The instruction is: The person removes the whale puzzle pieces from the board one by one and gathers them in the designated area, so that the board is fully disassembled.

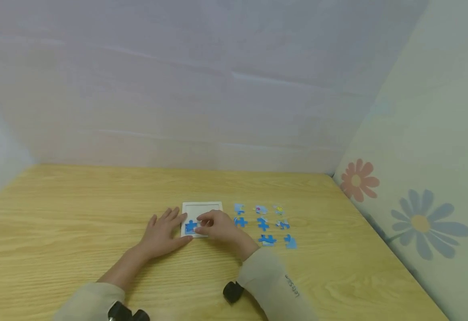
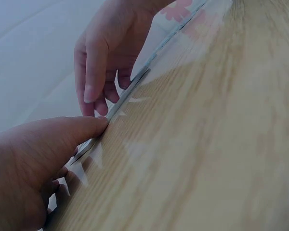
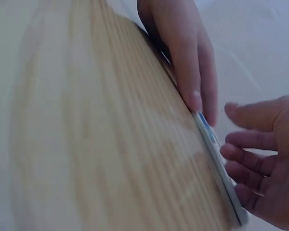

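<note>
A white puzzle tray (image 1: 202,203) lies flat on the table, with a blue jigsaw piece (image 1: 191,226) in its near left corner. My left hand (image 1: 162,235) lies spread at the tray's left side; in the left wrist view its thumb (image 2: 94,126) touches the tray's edge. Over the tray's near right part hovers my right hand (image 1: 221,228), fingers loosely bent. The right wrist view shows its thumb (image 3: 253,115) and fingers apart, nothing visible between them. That hand hides part of the tray.
To the right of the tray, several loose jigsaw pieces (image 1: 263,224) lie in rough rows on the wooden table (image 1: 97,196). A pale wall (image 1: 201,89) stands behind the table, and a flower-patterned one (image 1: 430,147) borders it on the right.
</note>
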A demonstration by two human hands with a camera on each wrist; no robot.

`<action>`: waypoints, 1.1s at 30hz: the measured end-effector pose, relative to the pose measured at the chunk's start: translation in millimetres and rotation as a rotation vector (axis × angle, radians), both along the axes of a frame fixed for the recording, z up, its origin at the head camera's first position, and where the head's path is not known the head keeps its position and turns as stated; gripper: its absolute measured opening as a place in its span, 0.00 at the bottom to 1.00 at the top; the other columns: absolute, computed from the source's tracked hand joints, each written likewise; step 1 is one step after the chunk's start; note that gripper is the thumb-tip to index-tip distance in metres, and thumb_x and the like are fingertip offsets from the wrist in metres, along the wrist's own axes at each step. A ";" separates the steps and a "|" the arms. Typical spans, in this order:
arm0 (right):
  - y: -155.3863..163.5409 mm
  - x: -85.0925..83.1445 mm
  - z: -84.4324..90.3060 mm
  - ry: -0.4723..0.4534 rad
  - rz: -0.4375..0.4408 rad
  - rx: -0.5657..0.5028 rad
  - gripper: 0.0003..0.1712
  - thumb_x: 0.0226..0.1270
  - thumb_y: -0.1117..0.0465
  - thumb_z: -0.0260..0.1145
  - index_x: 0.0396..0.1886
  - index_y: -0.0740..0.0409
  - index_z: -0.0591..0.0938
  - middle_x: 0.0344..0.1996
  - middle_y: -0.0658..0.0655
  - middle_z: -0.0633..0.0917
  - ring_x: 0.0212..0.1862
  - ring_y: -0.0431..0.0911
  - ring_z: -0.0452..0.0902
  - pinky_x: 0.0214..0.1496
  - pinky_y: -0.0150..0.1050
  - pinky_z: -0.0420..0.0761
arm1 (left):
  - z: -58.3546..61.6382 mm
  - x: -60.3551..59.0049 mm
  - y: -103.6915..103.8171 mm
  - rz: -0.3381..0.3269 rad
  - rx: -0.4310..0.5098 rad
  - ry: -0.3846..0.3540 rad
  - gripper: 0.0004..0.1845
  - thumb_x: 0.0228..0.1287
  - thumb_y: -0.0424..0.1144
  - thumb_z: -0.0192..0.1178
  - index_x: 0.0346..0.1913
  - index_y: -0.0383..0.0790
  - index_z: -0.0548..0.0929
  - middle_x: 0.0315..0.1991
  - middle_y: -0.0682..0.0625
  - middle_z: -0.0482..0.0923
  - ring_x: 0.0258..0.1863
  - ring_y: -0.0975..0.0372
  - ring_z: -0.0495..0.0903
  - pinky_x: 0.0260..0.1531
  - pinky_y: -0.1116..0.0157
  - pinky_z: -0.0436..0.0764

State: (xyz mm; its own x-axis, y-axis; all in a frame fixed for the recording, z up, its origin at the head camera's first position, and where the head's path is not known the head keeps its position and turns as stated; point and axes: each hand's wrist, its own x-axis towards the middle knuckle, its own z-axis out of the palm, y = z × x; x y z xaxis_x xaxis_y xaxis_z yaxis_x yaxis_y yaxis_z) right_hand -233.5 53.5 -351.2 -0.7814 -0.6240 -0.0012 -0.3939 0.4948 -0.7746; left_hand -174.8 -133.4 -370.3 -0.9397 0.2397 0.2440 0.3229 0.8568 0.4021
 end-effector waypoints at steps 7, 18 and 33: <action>-8.3 2.6 -9.6 0.132 -0.028 0.056 0.18 0.53 0.61 0.64 0.44 0.63 0.79 0.29 0.49 0.73 0.31 0.39 0.65 0.34 0.30 0.68 | -1.8 -1.4 0.6 0.004 -0.017 -0.004 0.36 0.52 0.57 0.54 0.58 0.35 0.67 0.60 0.35 0.56 0.60 0.43 0.51 0.50 0.40 0.45; -11.7 -0.2 -14.3 0.195 -0.030 0.057 0.12 0.51 0.61 0.65 0.38 0.59 0.81 0.26 0.48 0.71 0.29 0.38 0.64 0.31 0.29 0.66 | 0.2 -1.6 -0.1 0.009 -0.029 -0.006 0.36 0.52 0.57 0.54 0.58 0.34 0.67 0.60 0.34 0.56 0.59 0.43 0.51 0.50 0.39 0.46; -16.1 7.1 -15.4 0.111 -0.070 -0.051 0.14 0.49 0.65 0.65 0.38 0.59 0.75 0.27 0.47 0.75 0.24 0.37 0.64 0.25 0.28 0.67 | 1.5 0.1 0.8 0.016 -0.017 -0.006 0.36 0.52 0.59 0.54 0.57 0.34 0.68 0.60 0.34 0.57 0.59 0.43 0.52 0.49 0.39 0.46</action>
